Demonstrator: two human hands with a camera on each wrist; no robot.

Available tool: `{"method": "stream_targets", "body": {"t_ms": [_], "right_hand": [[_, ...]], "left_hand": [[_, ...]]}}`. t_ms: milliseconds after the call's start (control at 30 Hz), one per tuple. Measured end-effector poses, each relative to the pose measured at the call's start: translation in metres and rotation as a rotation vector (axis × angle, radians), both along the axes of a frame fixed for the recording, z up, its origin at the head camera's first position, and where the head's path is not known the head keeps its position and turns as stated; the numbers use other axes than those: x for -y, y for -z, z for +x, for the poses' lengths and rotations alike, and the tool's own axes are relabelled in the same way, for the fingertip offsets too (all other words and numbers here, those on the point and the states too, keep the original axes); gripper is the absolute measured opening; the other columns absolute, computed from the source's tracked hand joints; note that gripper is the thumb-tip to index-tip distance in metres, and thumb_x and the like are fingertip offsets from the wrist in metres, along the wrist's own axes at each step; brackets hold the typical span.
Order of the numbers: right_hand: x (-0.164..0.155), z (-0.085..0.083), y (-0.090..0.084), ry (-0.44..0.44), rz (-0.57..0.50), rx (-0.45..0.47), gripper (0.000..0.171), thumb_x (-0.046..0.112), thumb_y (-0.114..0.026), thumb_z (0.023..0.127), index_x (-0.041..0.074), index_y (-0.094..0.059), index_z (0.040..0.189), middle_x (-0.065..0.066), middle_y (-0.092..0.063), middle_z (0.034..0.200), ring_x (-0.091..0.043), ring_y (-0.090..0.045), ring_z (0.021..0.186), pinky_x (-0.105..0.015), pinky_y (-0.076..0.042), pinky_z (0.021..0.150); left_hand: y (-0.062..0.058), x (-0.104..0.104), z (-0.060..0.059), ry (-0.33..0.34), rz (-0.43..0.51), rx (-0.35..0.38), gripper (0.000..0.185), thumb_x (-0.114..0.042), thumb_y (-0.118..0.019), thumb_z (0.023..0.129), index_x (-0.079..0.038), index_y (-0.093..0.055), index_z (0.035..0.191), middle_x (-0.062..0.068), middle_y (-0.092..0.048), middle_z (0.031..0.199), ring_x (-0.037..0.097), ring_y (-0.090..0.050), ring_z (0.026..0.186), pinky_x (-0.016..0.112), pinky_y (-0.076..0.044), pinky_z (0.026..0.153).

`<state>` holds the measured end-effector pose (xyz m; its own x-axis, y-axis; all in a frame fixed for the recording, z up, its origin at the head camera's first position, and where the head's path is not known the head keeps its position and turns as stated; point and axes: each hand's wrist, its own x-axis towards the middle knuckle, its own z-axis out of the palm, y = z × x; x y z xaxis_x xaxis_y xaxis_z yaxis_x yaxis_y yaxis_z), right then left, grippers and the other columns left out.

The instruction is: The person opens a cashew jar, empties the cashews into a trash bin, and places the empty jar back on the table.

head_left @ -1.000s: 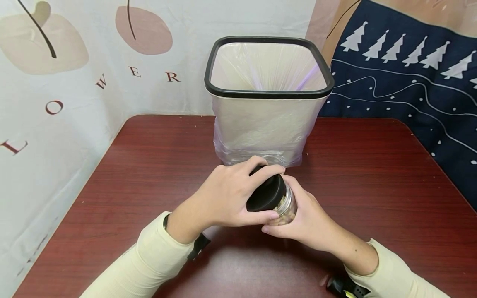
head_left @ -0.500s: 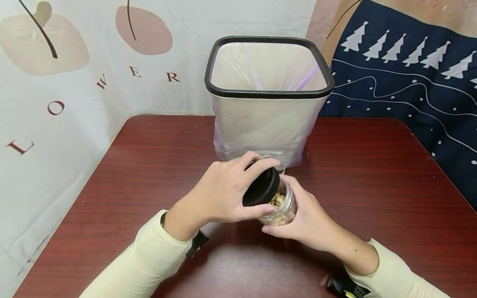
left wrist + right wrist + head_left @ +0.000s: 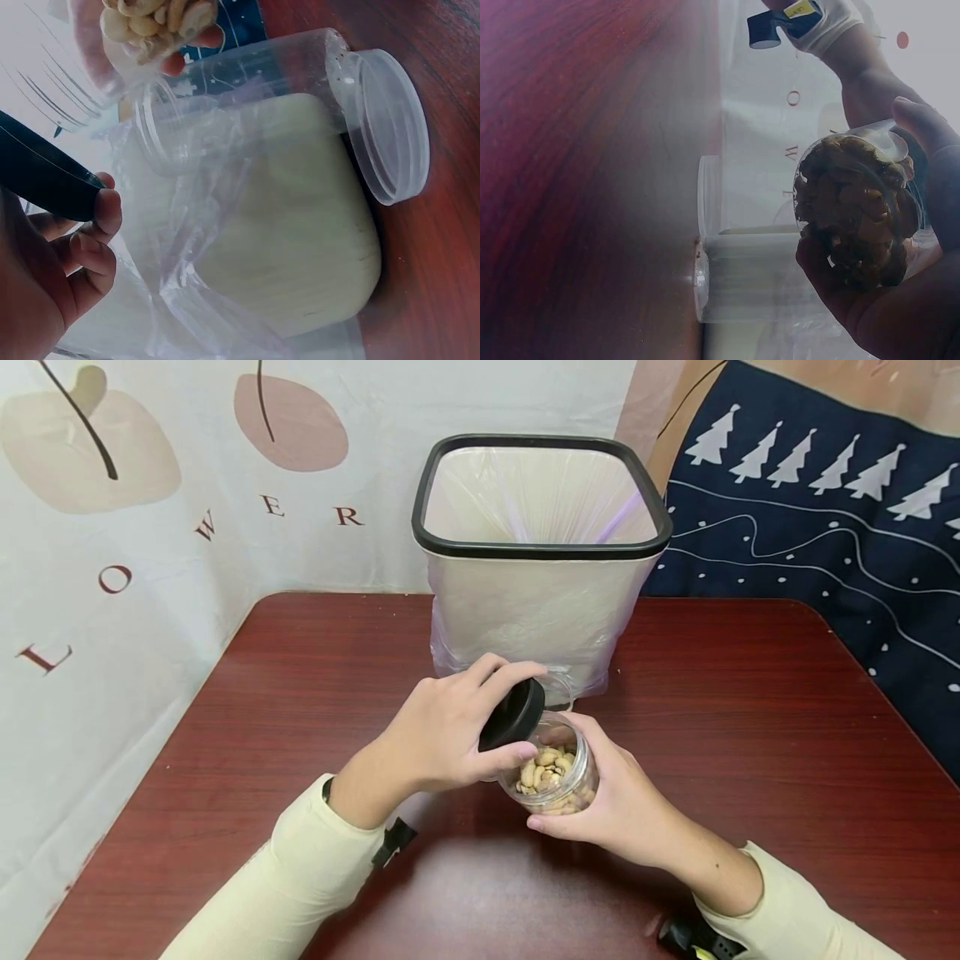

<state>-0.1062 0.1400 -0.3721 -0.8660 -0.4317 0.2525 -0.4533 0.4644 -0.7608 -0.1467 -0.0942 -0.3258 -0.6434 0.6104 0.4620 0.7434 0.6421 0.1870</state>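
Note:
My left hand (image 3: 442, 727) pinches a black lid (image 3: 513, 718) at its edge, tilted and lifted off the jar's mouth. My right hand (image 3: 626, 797) grips the clear jar (image 3: 587, 787) round its side, with the mouth leaning towards the left hand. Pale cashews (image 3: 545, 768) show inside it; in the right wrist view the cashews (image 3: 855, 210) fill the visible lower part. Behind the hands stands a second clear jar (image 3: 247, 82), mostly hidden in the head view. A clear lid (image 3: 394, 127) lies beside its base on the table.
A bin (image 3: 525, 610) with a black rim and a thin purplish liner stands at the back middle of the dark red table (image 3: 750, 735). A printed cloth (image 3: 300, 552) hangs behind on the left, a navy cloth (image 3: 810, 527) with white trees on the right.
The black lid has come off the jar's mouth, moving left and up with my left hand, and the cashews have come into view. My right hand stays in place round the jar.

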Motion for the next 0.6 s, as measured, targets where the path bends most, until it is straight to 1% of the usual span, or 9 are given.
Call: {"method": "stream_targets", "body": {"t_ms": [100,300,367,400,433,467,600], "right_hand": [[-0.0001,0.0000,0.0002,0.004,0.002,0.001,0.096,0.036,-0.094,0.063,0.033,-0.039,0.143,0.013,-0.063,0.122,-0.006,-0.062,0.107,-0.028,-0.050,0.093],[-0.0017,-0.0009,-0.0011,0.006,-0.002,-0.015,0.096,0.034,-0.095,0.063,0.032,-0.040,0.142,0.012,-0.063,0.122,-0.006,-0.062,0.108,-0.028,-0.050,0.093],[-0.0018,-0.0008,-0.0013,0.003,-0.011,-0.011,0.095,0.034,-0.095,0.063,0.032,-0.040,0.142,0.012,-0.063,0.123,-0.007,-0.062,0.108,-0.027,-0.050,0.094],[-0.0018,-0.0008,-0.0009,-0.002,-0.018,-0.010,0.095,0.034,-0.094,0.064,0.032,-0.040,0.142,0.012,-0.063,0.123,-0.007,-0.062,0.109,-0.027,-0.049,0.094],[-0.0018,-0.0008,-0.0007,-0.006,-0.025,-0.010,0.094,0.034,-0.094,0.064,0.032,-0.040,0.142,0.011,-0.063,0.123,-0.007,-0.061,0.109,-0.026,-0.049,0.095],[-0.0017,-0.0009,-0.0003,-0.010,-0.032,-0.011,0.093,0.034,-0.094,0.065,0.032,-0.040,0.141,0.011,-0.063,0.124,-0.007,-0.061,0.110,-0.025,-0.048,0.095],[-0.0019,-0.0010,0.0003,-0.026,-0.052,-0.023,0.092,0.033,-0.093,0.066,0.031,-0.041,0.141,0.008,-0.064,0.125,-0.008,-0.061,0.112,-0.022,-0.046,0.098]], "left_hand": [[0.0024,0.0021,-0.0032,-0.019,0.005,0.036,0.067,-0.061,-0.055,0.087,-0.027,-0.044,0.144,-0.004,-0.057,0.114,0.012,-0.061,0.079,0.034,-0.052,0.059],[0.0037,0.0026,-0.0087,-0.039,0.034,0.089,0.061,-0.057,-0.049,0.091,-0.028,-0.043,0.144,-0.003,-0.057,0.113,0.013,-0.060,0.079,0.036,-0.052,0.064],[0.0036,0.0035,-0.0091,-0.048,0.046,0.127,0.059,-0.055,-0.049,0.092,-0.028,-0.042,0.144,-0.003,-0.057,0.113,0.014,-0.060,0.081,0.037,-0.052,0.066],[0.0035,0.0039,-0.0090,-0.053,0.051,0.146,0.059,-0.059,-0.045,0.094,-0.029,-0.042,0.144,-0.003,-0.056,0.114,0.014,-0.060,0.082,0.037,-0.052,0.067],[0.0033,0.0044,-0.0089,-0.059,0.054,0.160,0.058,-0.057,-0.045,0.095,-0.029,-0.041,0.145,-0.003,-0.056,0.115,0.014,-0.060,0.083,0.037,-0.052,0.068],[0.0033,0.0050,-0.0089,-0.062,0.061,0.173,0.058,-0.061,-0.042,0.096,-0.029,-0.041,0.145,-0.003,-0.056,0.115,0.014,-0.060,0.084,0.037,-0.052,0.069],[0.0033,0.0076,-0.0090,-0.066,0.081,0.216,0.056,-0.058,-0.042,0.098,-0.029,-0.039,0.146,-0.003,-0.055,0.119,0.018,-0.061,0.088,0.038,-0.051,0.072]]}}
